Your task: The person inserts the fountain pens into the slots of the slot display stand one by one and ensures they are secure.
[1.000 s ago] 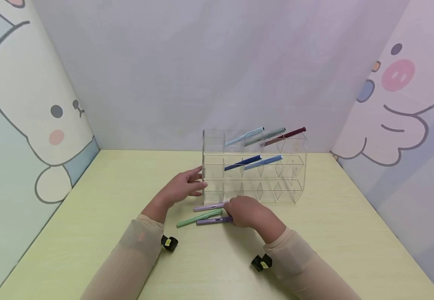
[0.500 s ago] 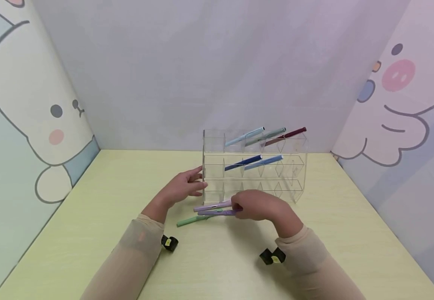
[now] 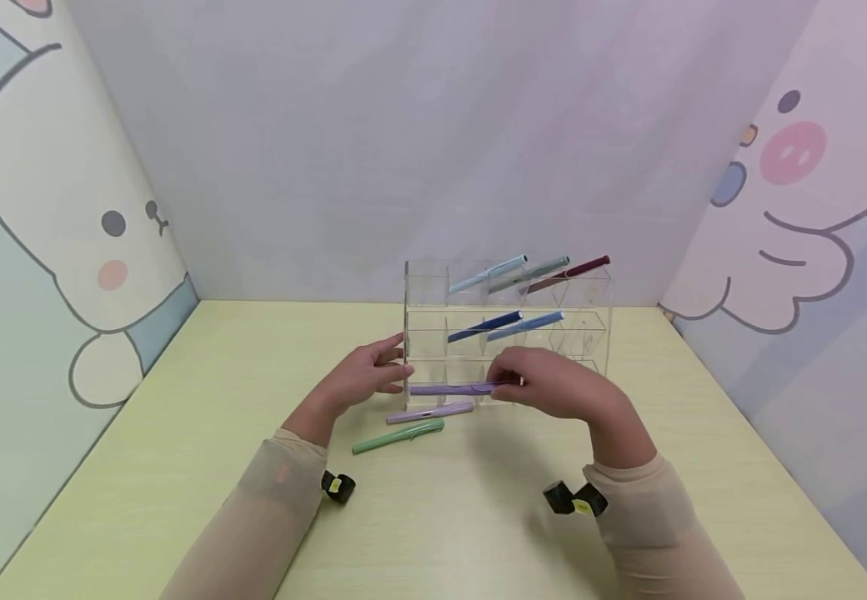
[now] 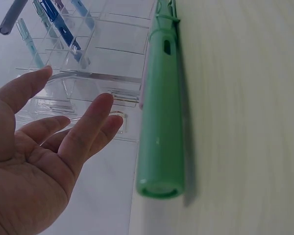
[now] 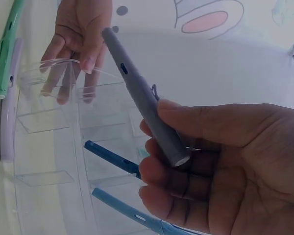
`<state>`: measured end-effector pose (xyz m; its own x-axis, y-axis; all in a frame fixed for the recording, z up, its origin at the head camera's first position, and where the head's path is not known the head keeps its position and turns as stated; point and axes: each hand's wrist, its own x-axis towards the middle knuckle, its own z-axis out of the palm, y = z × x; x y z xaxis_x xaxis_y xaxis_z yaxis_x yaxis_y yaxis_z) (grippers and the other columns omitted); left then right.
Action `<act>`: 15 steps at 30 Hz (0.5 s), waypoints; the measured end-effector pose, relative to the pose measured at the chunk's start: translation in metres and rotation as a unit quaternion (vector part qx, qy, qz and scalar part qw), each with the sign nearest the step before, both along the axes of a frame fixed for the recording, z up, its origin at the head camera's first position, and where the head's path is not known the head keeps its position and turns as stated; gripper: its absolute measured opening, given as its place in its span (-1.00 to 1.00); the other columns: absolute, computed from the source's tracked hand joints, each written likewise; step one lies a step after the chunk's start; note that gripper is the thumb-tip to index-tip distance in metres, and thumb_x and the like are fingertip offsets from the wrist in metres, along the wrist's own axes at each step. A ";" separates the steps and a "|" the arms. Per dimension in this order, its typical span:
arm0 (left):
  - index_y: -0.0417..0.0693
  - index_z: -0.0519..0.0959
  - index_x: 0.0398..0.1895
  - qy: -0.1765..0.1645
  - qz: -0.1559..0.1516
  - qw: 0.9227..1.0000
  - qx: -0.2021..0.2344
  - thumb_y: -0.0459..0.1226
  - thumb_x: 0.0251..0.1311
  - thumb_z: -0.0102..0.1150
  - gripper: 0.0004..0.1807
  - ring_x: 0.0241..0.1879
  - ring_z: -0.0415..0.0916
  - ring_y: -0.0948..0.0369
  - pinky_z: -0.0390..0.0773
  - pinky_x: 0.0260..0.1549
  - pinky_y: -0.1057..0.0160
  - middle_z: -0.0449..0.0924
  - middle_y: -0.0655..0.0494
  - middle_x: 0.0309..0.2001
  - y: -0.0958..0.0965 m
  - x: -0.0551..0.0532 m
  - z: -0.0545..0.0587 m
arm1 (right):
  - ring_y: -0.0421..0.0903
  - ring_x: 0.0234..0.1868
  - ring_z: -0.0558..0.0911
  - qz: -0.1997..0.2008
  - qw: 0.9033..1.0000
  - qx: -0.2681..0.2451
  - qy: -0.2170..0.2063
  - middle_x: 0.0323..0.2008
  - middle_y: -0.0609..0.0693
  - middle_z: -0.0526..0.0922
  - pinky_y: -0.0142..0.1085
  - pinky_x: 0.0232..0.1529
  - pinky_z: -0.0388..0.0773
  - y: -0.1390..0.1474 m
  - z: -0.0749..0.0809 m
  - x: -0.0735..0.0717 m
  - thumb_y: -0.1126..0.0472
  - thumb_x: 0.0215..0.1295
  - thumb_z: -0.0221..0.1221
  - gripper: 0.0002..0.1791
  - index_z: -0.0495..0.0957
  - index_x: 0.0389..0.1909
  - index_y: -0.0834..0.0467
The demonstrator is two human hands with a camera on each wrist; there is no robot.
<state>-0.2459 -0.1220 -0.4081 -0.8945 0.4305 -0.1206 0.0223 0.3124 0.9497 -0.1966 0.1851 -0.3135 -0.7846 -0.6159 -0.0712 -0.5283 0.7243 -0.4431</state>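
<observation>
In the head view, my right hand (image 3: 553,383) pinches a purple pen (image 3: 448,390) by its capped end, held level in front of the bottom row of a clear acrylic pen rack (image 3: 428,333). The right wrist view shows thumb and fingers round that pen (image 5: 144,100). My left hand (image 3: 358,375) touches the rack's left side with its fingers spread and nearly straight. On the table before the rack lie a light lilac pen (image 3: 426,413) and a green pen (image 3: 398,436). The green pen (image 4: 160,112) looms large in the left wrist view.
In the rack's top row lean a pale blue pen (image 3: 489,273), a grey-green pen (image 3: 531,273) and a dark red pen (image 3: 570,273). Its middle row holds a dark blue pen (image 3: 484,326) and a lighter blue pen (image 3: 527,325). Printed panels surround the yellowish table (image 3: 253,350).
My right hand has lifted the purple pen off the table and carried it up and to the right, toward the rack. The left hand stays at the rack's side.
</observation>
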 end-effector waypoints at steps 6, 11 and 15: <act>0.28 0.00 0.57 -0.001 0.003 1.000 0.000 0.06 0.25 0.25 -0.09 0.03 0.66 0.09 0.55 0.16 0.04 0.19 -0.01 0.48 0.000 -0.001 -0.002 | -0.16 -0.35 0.50 -0.005 0.998 -0.053 0.021 -0.31 -0.20 0.57 -0.30 -0.35 0.52 0.015 0.008 -0.002 0.10 0.37 0.22 -0.93 0.60 -0.17 -0.08; 0.34 0.01 0.56 -0.004 0.007 1.000 -0.007 0.09 0.23 0.26 -0.09 0.01 0.67 0.12 0.51 0.21 0.01 0.19 0.05 0.48 0.000 -0.002 -0.004 | -0.16 -0.30 0.56 -0.019 0.993 -0.109 0.047 -0.28 -0.16 0.59 -0.32 -0.30 0.56 0.034 0.015 -0.004 0.12 0.36 0.23 -0.88 0.59 -0.13 -0.02; 0.34 0.01 0.56 -0.004 0.009 1.000 -0.008 0.08 0.23 0.26 -0.10 0.01 0.67 0.12 0.52 0.20 0.02 0.20 0.06 0.48 -0.001 -0.002 -0.004 | -0.17 -0.23 0.59 -0.045 0.986 -0.144 0.069 -0.22 -0.10 0.58 -0.36 -0.21 0.59 0.051 0.019 -0.005 0.12 0.37 0.22 -0.82 0.57 -0.08 0.04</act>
<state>-0.2475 -0.1225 -0.4118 -0.9007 0.4131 -0.1342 0.0091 0.3270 0.9450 -0.2019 0.2357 -0.2942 -0.8269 -0.5229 0.2070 -0.5373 0.6259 -0.5652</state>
